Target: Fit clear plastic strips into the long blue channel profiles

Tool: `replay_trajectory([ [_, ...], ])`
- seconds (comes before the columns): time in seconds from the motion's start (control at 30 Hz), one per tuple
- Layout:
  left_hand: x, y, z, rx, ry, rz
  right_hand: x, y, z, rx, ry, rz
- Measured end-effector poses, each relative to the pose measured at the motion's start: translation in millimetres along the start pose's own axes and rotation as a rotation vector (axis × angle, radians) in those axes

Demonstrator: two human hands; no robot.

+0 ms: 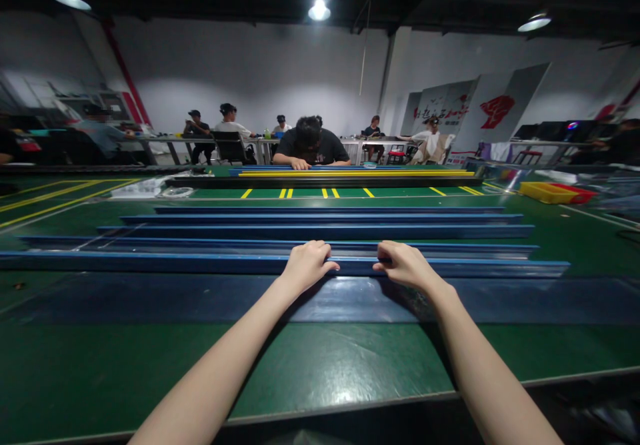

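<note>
A long blue profile strip (175,261) stands on edge across the green table. My left hand (308,264) is closed round its top edge, thumb on the near side and fingers over the far side. A short way to the right, my right hand (403,263) grips the same strip, thumb and curled fingers pinching its edge. Bare strip shows between the two hands. In front of it lies a wide, dark, glossy flat sheet (330,298). Just behind, another blue strip (480,252) runs parallel. The fingertips beyond the edge are hidden.
More blue strips (320,219) lie parallel farther back on the green table (320,358). Beyond are yellow (360,174) and black strips (400,182). A yellow bin (545,192) sits at right. Across the table a person (314,142) leans over. Others sit at desks behind.
</note>
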State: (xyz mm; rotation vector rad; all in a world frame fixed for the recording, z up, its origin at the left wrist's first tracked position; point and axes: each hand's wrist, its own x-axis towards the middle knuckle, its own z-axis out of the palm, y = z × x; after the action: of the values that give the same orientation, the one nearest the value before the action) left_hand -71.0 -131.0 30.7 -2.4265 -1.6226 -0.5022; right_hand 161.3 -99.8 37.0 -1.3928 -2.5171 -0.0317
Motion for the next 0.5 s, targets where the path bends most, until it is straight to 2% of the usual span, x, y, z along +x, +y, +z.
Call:
replay_trajectory([
  [0.17,0.6,0.3,-0.8,-0.027,-0.015,-0.038,0.3,-0.6,1.4,0.004,0.009,-0.007],
  [0.5,-0.9,0.7,0.5,-0.004,-0.033,-0.029,-0.5,-3.4,2.9,-0.027,0.03,-0.032],
])
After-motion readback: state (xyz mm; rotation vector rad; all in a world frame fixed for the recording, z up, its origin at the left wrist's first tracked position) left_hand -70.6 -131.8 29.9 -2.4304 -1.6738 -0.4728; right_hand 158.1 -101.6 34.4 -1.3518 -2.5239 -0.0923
